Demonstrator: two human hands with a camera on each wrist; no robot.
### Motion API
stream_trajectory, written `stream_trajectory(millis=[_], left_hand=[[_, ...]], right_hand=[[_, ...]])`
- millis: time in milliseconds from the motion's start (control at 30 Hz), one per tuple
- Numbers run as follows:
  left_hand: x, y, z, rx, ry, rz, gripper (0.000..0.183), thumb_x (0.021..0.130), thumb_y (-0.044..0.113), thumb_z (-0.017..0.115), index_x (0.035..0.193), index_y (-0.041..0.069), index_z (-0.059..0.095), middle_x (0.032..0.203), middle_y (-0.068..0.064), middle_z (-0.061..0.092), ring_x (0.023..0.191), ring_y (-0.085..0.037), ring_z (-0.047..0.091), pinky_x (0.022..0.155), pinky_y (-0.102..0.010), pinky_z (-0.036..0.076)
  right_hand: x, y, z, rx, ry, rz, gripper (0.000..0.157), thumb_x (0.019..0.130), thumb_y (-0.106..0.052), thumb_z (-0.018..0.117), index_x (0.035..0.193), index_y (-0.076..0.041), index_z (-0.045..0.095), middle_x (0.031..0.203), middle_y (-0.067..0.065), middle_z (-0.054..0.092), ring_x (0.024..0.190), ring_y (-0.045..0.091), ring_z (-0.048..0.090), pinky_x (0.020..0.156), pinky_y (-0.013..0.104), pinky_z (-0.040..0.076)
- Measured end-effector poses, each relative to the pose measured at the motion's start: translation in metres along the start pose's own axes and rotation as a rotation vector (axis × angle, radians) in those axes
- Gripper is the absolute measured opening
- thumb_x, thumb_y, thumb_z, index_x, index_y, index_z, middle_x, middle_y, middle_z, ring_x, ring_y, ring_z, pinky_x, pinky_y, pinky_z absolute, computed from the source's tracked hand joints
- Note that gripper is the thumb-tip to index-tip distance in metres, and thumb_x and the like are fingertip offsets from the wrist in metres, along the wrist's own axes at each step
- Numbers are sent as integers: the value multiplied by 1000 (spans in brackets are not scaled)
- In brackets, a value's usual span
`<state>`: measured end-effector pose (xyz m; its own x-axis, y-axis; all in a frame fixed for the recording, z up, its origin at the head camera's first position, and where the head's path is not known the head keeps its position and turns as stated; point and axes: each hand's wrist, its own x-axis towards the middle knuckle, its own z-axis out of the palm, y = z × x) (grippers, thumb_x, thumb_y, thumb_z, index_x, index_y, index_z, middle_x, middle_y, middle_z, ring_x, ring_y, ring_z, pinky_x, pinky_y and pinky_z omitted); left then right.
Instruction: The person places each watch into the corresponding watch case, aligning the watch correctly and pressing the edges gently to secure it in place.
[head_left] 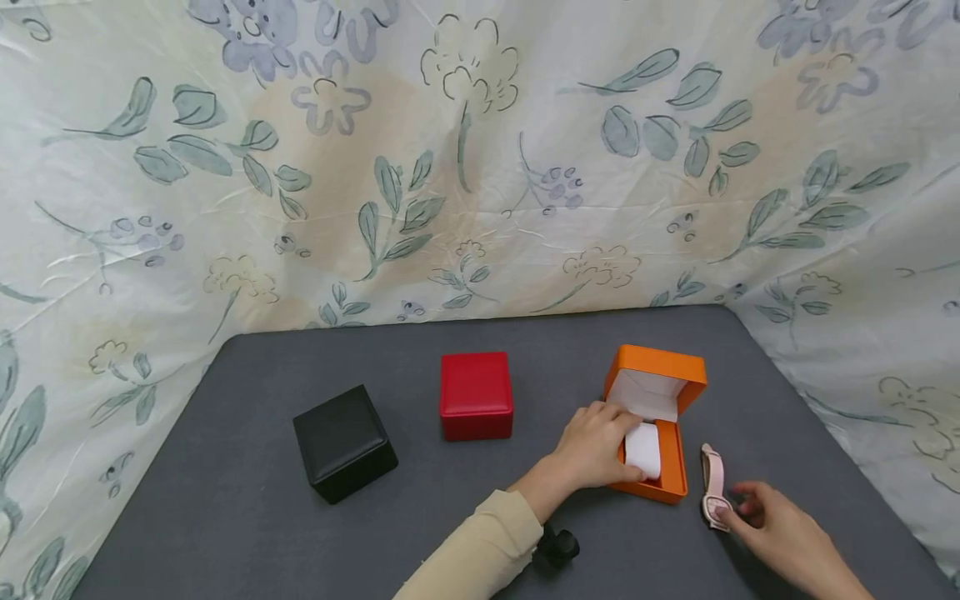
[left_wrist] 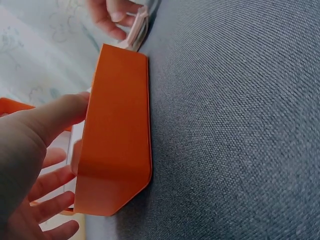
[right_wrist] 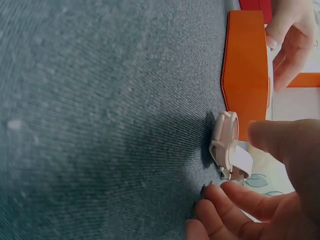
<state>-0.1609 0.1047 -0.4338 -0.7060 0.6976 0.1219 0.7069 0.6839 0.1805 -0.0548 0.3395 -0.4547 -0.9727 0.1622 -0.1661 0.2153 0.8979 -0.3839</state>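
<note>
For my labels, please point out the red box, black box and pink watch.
Red box (head_left: 476,392): head view, its top
Black box (head_left: 342,440): head view, its top
Pink watch (head_left: 716,480): head view, on its strap

Head view: bright, diffuse light, source out of frame. Floral cloth (head_left: 525,225) pale from 10 to 2 o'clock, faint glare along creases. White watch cushion (head_left: 643,450) at 4 o'clock, nearly washed out. Black box (head_left: 341,442), 7 to 8 o'clock, darkest on near sides. Soft shadow on table (head_left: 247,483) between 4 and 5 o'clock.

Left wrist: dimmer; table weave readable at 3 o'clock, cloth hazy at 10, wristwatch (left_wrist: 137,30) soft near 12. Shadow under orange watch box (left_wrist: 115,125) near 6.

Right wrist: cool teal cast; weave blurred at 9 o'clock, shadow on wristwatch's 9 o'clock side.
</note>
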Motion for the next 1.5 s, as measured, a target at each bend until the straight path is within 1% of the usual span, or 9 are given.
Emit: stream_trajectory(millis=[233,433,667,900,1100,1300,1500], left_hand=[[2,1,1,28,-15,-20,65,74,59,65,130,29,50,126,11,49,112,-9,43,92,-25,38],[4,3,3,62,-23,-24,65,73,60,66,128,30,51,124,11,50,110,-9,43,90,-24,38],[6,4,3,81,-13,-25,65,70,60,68,127,31,52,123,12,50,107,-9,42,89,-24,37],[8,5,1,103,-44,-30,65,71,60,67,127,32,51,123,13,50,107,-9,41,91,-25,36],[10,6,0,125,-43,-36,61,70,59,68,124,33,53,119,13,52,106,-9,42,90,-25,36],[11,6,2,135,-30,-27,61,69,60,69,122,32,54,117,12,52,104,-7,43,90,-24,36],[12,5,3,121,2,-9,63,68,60,70,121,30,55,113,13,52,100,-5,45,87,-22,36]], right_hand=[[0,-1,2,-7,-54,31,60,81,-49,63,101,7,56,79,2,57,68,15,52,58,33,43],[-1,-4,2,-11,-78,31,56,82,-49,61,96,5,58,78,3,57,67,15,51,57,33,42],[1,-10,1,-33,-54,32,45,82,-43,63,90,1,59,75,1,55,65,14,48,55,30,38],[2,-10,5,-19,-39,27,43,80,-42,66,88,-1,56,72,0,51,63,13,45,54,28,34],[2,-12,7,5,-5,2,34,79,-33,68,88,-3,53,70,-1,48,61,13,43,55,28,31],[3,-14,7,13,-4,-9,31,81,-30,67,87,-3,53,70,-1,48,61,13,43,55,28,31],[3,-15,5,26,-6,-17,31,83,-31,66,87,-2,54,70,-2,49,61,13,44,56,28,32]])
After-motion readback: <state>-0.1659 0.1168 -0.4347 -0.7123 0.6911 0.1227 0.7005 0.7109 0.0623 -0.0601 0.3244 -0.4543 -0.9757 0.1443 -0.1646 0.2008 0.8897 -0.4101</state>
